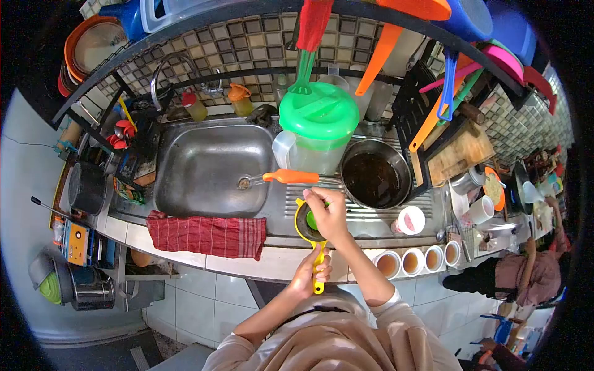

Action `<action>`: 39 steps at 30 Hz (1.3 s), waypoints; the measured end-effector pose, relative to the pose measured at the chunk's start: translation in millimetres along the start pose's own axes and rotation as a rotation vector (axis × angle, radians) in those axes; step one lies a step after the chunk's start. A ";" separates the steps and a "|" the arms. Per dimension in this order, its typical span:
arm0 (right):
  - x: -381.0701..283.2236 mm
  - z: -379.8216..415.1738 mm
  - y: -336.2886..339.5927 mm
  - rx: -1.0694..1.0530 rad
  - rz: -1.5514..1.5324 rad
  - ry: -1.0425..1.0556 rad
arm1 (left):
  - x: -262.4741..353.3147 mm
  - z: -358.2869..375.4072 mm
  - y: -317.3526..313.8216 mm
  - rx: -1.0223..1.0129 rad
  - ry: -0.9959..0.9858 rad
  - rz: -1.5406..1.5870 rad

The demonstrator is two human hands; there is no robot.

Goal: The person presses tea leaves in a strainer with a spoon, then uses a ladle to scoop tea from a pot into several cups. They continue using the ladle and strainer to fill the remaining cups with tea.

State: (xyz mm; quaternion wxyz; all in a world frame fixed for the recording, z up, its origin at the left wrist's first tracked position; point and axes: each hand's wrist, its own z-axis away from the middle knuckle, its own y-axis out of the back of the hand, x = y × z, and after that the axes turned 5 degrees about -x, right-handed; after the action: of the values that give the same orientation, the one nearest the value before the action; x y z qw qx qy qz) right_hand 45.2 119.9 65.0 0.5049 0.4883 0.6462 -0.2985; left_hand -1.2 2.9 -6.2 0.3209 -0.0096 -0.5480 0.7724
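Note:
My left hand point(303, 274) is wrapped around the yellow handle of a small strainer point(299, 234) at the counter's front edge. Over the strainer's bowl, my right hand point(330, 214) is closed with its fingers pinched together. What it grips is hidden, though a green piece point(311, 221) shows under it inside the strainer. Just beyond lies a utensil with an orange handle point(291, 177), its metal part pointing right. A clear pitcher with a green lid point(318, 117) stands behind. To the right, a steel pot point(375, 174) contains dark liquid.
Left is a steel sink point(213, 167) with a red cloth point(206, 237) over its front edge. Several cups of brown drink point(413, 261) line the counter's front right. A white cup point(411, 220) sits behind them. Utensils hang overhead. Another person point(535, 275) is at far right.

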 end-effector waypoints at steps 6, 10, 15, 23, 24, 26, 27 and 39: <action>6.4 -5.2 -3.6 -0.039 0.013 0.004 | -3.5 0.0 6.9 -0.056 -0.036 0.012; 10.5 -5.4 -4.9 -0.062 0.026 0.040 | -3.6 4.1 2.8 -0.066 -0.037 0.014; 5.2 -6.7 -1.0 -0.158 0.030 0.041 | -7.1 7.4 9.3 -0.079 -0.007 0.007; 6.3 -11.9 0.1 -0.143 -0.039 0.007 | -11.0 6.0 8.5 -0.056 -0.052 -0.029; 6.7 -11.5 0.8 -0.143 -0.039 0.006 | -11.3 6.3 8.4 -0.055 -0.059 -0.036; 7.5 -11.0 1.8 -0.157 -0.047 0.027 | -12.1 6.1 7.5 -0.047 -0.065 -0.029; 6.6 -10.1 1.8 -0.158 -0.046 0.027 | -12.4 5.9 7.1 -0.040 -0.070 -0.022; 4.9 0.9 -2.7 -0.009 -0.054 0.039 | -13.8 6.0 6.3 0.013 -0.082 -0.081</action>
State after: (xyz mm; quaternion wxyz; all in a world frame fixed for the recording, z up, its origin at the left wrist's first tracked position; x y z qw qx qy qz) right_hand 43.0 119.8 59.8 0.4861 0.4740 0.6703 -0.2997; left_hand 4.4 -10.4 -13.8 0.3292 0.0461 -0.5558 0.7620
